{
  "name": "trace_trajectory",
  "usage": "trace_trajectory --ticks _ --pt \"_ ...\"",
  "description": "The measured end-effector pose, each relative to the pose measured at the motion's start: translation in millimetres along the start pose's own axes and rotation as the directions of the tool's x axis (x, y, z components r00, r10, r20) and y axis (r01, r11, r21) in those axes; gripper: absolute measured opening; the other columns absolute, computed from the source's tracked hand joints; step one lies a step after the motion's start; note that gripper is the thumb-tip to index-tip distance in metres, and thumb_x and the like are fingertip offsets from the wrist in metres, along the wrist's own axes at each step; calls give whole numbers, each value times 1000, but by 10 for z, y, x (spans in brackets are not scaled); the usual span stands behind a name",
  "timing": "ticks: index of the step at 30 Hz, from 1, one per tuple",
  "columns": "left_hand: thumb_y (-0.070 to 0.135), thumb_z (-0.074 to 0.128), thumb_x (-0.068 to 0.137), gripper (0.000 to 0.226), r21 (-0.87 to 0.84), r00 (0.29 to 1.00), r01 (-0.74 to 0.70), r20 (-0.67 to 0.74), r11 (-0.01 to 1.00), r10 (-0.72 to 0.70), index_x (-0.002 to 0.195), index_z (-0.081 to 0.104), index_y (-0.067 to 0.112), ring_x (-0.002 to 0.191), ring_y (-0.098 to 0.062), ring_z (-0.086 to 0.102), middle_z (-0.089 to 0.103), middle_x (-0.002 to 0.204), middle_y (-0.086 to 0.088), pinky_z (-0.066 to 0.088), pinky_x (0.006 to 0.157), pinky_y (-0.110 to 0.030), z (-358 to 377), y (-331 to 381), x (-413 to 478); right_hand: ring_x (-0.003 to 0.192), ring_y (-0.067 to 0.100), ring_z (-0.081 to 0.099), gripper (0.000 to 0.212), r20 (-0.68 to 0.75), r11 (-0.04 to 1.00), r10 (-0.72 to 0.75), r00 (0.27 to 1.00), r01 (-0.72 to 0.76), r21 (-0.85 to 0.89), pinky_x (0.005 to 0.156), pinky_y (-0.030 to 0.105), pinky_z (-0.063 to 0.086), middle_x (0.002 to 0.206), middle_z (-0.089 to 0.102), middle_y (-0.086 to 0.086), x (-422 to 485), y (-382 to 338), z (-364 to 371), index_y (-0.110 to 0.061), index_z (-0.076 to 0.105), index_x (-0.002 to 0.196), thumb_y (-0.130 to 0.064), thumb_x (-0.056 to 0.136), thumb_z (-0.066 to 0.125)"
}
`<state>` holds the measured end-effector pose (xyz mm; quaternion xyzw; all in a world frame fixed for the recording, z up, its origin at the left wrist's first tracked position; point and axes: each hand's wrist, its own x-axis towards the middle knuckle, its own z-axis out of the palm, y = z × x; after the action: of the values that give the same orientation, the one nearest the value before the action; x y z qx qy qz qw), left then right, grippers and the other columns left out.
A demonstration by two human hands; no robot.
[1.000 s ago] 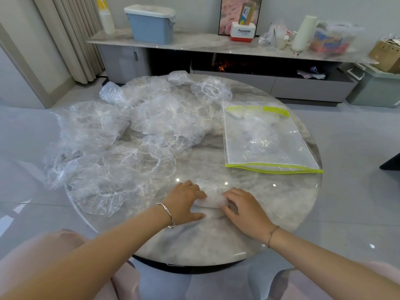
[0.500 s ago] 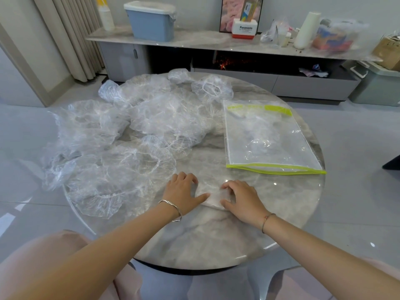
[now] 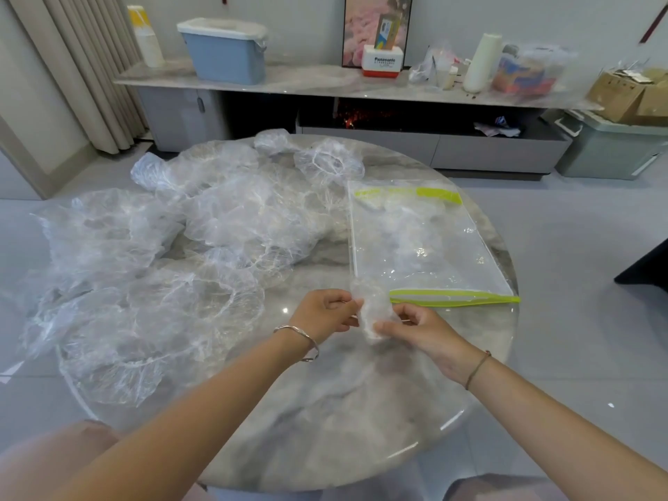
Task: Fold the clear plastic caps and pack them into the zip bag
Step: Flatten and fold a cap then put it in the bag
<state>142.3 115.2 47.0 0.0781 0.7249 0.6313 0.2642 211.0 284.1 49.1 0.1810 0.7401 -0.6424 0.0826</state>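
Observation:
A small folded clear plastic cap (image 3: 372,309) is lifted just above the round marble table (image 3: 325,428). My left hand (image 3: 321,314) pinches its upper left edge and my right hand (image 3: 415,329) pinches its lower end. The clear zip bag (image 3: 426,247) with yellow-green strips lies flat just beyond my hands, to the right, with some folded caps showing faintly inside. Several loose crumpled clear caps (image 3: 173,269) cover the table's left and far side.
A long low cabinet (image 3: 325,85) runs along the back wall, carrying a blue bin (image 3: 224,52), a white box, a roll and bags. Curtains hang at the left, and a grey lidded bin (image 3: 611,150) stands at the right. Grey floor surrounds the table.
My hands stopped pressing the folded cap flat on the table and lifted it, pinched between them, a little towards the zip bag's near edge.

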Motion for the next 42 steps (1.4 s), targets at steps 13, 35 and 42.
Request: trace_trajectory --ticks 13,35,42 --pt "41 61 87 22 375 969 -232 4 898 249 104 61 26 85 -7 58 65 100 14 46 75 -16 494 137 663 78 15 67 15 -110 894 163 980 -100 436 66 24 56 89 71 4 105 -10 -763 -9 67 102 -8 87 62" --pt "32 55 94 19 411 884 -403 -55 818 464 98 71 24 85 -2 63 70 87 13 47 75 -17 487 157 989 68 6 54 23 -440 797 -602 666 469 -380 66 14 41 73 60 -3 242 -23 -847 -17 55 77 5 81 58" --pt "29 51 96 21 293 891 -432 -12 853 455 105 70 26 98 6 60 66 98 23 44 83 -10 571 199 868 94 23 69 24 -124 435 -703 700 286 -854 78 27 53 100 73 5 488 386 -708 -12 74 90 -4 70 63"
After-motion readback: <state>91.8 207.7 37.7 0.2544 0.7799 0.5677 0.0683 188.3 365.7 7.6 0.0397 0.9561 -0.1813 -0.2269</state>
